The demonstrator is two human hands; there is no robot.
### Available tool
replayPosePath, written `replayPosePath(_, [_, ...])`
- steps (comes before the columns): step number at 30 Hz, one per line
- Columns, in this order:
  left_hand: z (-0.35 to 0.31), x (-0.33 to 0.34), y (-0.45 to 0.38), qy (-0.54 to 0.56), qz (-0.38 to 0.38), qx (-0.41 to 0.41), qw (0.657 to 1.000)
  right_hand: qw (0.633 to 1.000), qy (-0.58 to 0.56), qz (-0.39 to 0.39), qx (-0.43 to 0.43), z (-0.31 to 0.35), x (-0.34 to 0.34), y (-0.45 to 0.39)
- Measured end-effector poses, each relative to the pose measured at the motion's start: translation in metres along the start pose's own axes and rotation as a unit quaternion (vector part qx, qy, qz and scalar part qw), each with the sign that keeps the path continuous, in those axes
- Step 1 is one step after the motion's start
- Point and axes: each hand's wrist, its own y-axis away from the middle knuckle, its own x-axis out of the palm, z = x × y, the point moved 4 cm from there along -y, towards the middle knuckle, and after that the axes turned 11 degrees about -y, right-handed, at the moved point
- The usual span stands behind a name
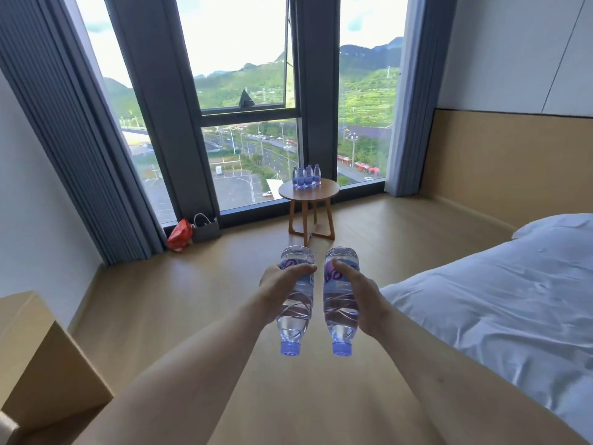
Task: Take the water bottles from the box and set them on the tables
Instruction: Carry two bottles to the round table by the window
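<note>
Cardboard box (48, 364): stands at the far left on the wood floor; its flaps hide the contents. Red bag (180, 234) and grey tote bag (205, 228): both rest against the window base; what they hold cannot be seen.

Left hand (278, 289): fingers curled round the left bottle (296, 297), thumb lying across the label. The bottle is clear plastic, filled with water, held tilted with its blue cap toward the person. Label: purple and white; the lettering is partly covered and unreadable.

Right hand (359, 293): fingers wrapped round the right bottle (340, 295), thumb across the label. Same type, same blue cap, same tilt. Its label lettering is also unreadable. The two bottles are just beside each other, held above the floor.

Round wooden table (324, 191): stands near the window, beyond the hands. A cluster of bottles (306, 178) stands upright on it, close together; the labels are too small to read.

Bed (513, 300): white bedding, at the right.
</note>
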Motion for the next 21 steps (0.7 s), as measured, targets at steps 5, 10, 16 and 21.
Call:
replayPosePath(5, [-0.035,0.010,-0.090,-0.003,0.005,-0.012,1.000,0.999,-0.022,0.022,0.024,0.044,-0.003,-0.095])
replayPosePath(10, [-0.054,0.015,-0.172,-0.002,0.018,-0.022,1.000,0.999,-0.017,0.021,0.028,0.063,-0.005,-0.178])
replayPosePath(16, [-0.065,0.009,-0.292,-0.010,0.041,-0.013,0.999,1.000,0.015,0.003,0.010,0.086,0.004,-0.293])
replayPosePath(21, [-0.087,-0.015,-0.412,-0.020,0.061,0.005,0.998,1.000,0.001,-0.004,-0.009,0.114,0.033,-0.406])
